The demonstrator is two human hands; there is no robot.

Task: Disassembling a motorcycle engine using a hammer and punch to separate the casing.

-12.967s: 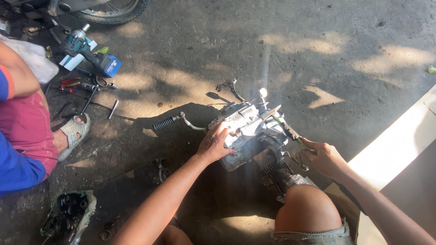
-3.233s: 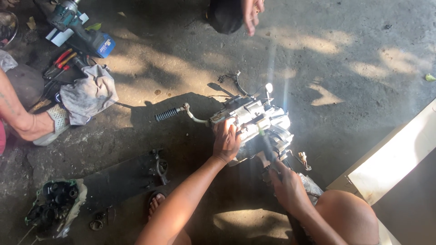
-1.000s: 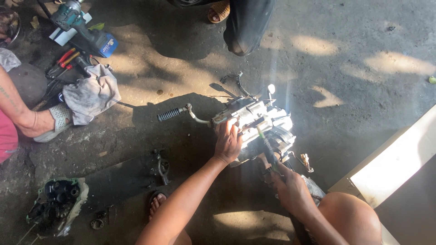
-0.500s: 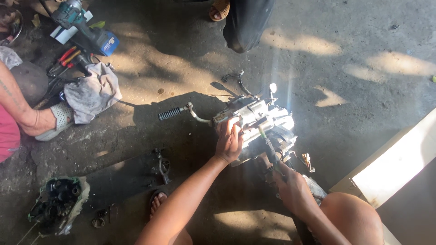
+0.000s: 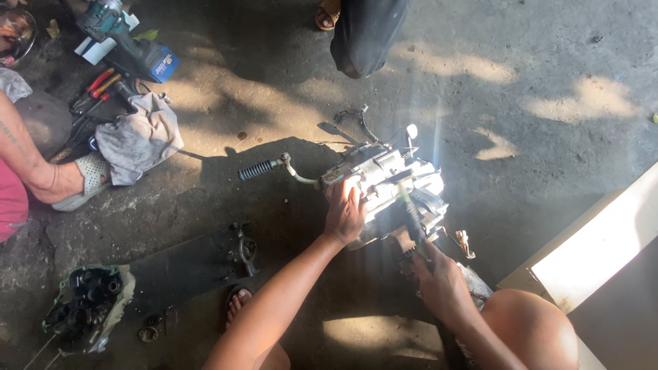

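Grey metal motorcycle engine block [image 5: 384, 185] on the concrete floor [image 5: 548, 123], unmoved since a second ago, left hand [image 5: 345, 212] pressed flat on top as before. Right hand [image 5: 439, 281] closed round a dark-handled tool [image 5: 411, 219], its tip lifted slightly higher onto the casing; steadying and working grip unchanged.

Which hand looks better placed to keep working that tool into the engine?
The right hand, probably: it already grips the long tool whose tip meets the engine block. The left hand lies flat on the block, seemingly steadying it.
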